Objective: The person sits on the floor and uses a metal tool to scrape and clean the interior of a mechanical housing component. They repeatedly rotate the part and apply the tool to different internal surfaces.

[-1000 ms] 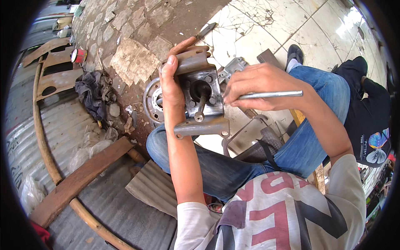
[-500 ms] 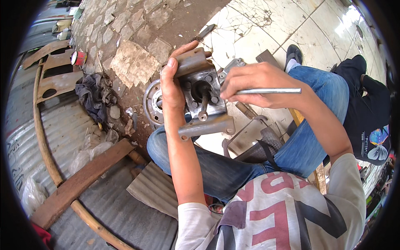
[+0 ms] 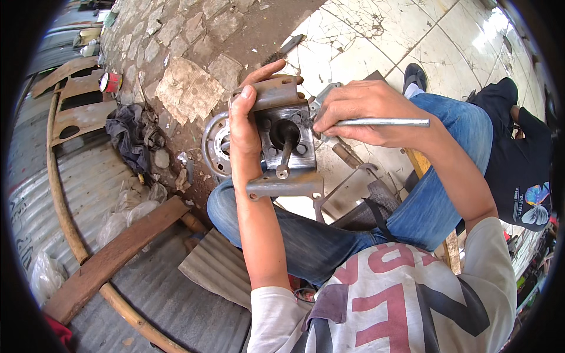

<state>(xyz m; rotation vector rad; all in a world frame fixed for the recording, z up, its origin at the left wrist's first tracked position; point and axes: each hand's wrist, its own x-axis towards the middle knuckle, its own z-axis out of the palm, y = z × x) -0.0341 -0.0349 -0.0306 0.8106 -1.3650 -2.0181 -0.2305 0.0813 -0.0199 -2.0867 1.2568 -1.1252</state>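
My left hand (image 3: 244, 126) grips a heavy steel bracket (image 3: 303, 187) by its left side, thumb and fingers around the upper flange. The bracket has two rusty curved flanges and a bolted middle plate with a round dark hole. Out of that hole sticks a short metal rod (image 3: 286, 156) with a knobbed end. Just right of the bracket, my right hand (image 3: 371, 109) is closed around a slim silver bar tool (image 3: 388, 122), whose handle points right. Its working end is hidden by my fingers, so I cannot tell whether it touches the bracket.
A round metal wheel-like part (image 3: 213, 144) lies behind my left forearm. Loose metal pieces (image 3: 347, 156) rest on the white tiles (image 3: 353, 53) between my legs. Corrugated sheets (image 3: 194, 300) and a wooden plank (image 3: 118, 259) are at left. Another person (image 3: 515, 147) is at right.
The bracket has turned slightly in my left hand, its lower flange moving a little left and down. My right hand and the bar have shifted slightly right and up.
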